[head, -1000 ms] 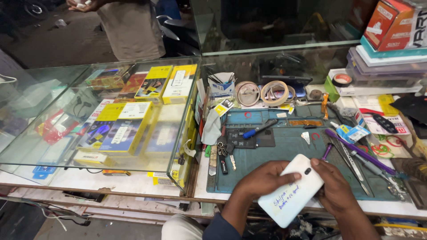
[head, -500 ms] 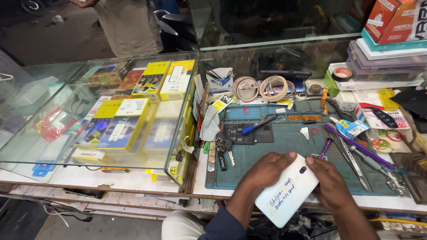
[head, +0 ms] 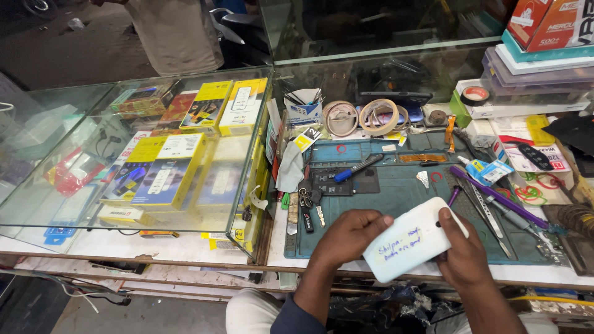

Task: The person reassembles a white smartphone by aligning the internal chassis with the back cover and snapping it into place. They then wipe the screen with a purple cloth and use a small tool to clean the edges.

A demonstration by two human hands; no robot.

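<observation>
I hold a white phone [head: 411,244] back side up over the near edge of a teal work mat [head: 396,192]. Handwriting in blue ink covers the phone's back. My left hand [head: 346,238] grips its left end, thumb on the upper edge. My right hand [head: 464,250] grips its right end, with the thumb laid across the top corner. The phone is tilted, its right end farther from me.
On the mat lie a blue-handled screwdriver [head: 357,167], keys [head: 309,201], a purple tool [head: 498,198] and tweezers [head: 486,207]. Tape rolls [head: 359,117] stand behind. A glass display case [head: 142,148] with yellow boxes fills the left. Stacked boxes [head: 538,55] sit at the back right. A person [head: 176,34] stands beyond the counter.
The phone has shifted a little toward me and lies flatter in both hands. The view has tilted slightly. Nothing on the mat has moved.
</observation>
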